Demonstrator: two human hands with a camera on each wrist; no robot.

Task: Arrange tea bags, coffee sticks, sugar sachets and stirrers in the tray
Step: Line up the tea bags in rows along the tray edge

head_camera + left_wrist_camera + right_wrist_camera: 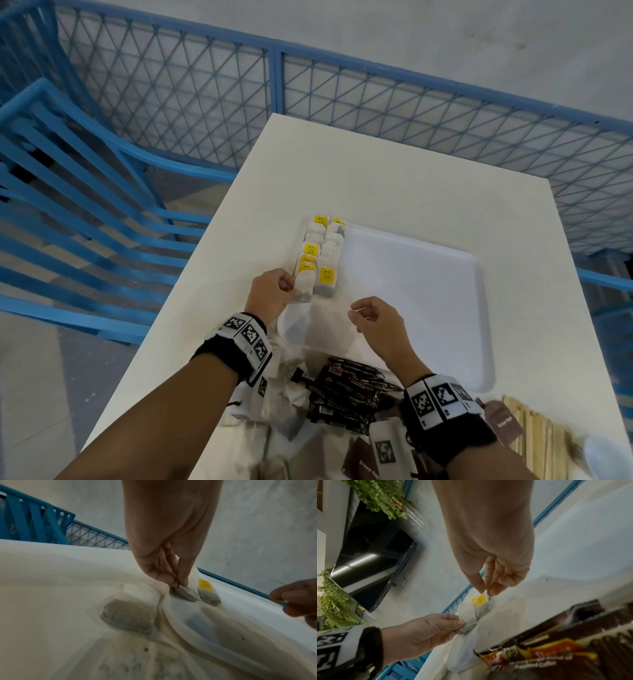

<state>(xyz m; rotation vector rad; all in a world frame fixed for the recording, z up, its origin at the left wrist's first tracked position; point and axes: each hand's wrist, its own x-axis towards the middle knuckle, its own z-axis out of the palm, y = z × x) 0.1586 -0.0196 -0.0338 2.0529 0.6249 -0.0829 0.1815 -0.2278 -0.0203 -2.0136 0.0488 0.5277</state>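
A white tray [428, 291] lies on a white table [376, 171]. Two columns of tea bags [322, 253], some with yellow tags, run along the tray's left side. My left hand [291, 287] pinches one tea bag [305, 284] at the near end of the left column. The left wrist view shows that bag [188, 593] held between thumb and fingertips [178, 585], low over the tray's corner. My right hand [356, 313] hovers over the tray's near left part, fingers loosely curled, with nothing seen between them [487, 591].
Near me lie loose tea bags [274, 404], dark coffee sticks [346, 394], brown sugar sachets [363, 462] and wooden stirrers [534, 435]. One tea bag [130, 614] rests on the table left of the tray. A blue chair [68, 205] and mesh fence [376, 102] border the table.
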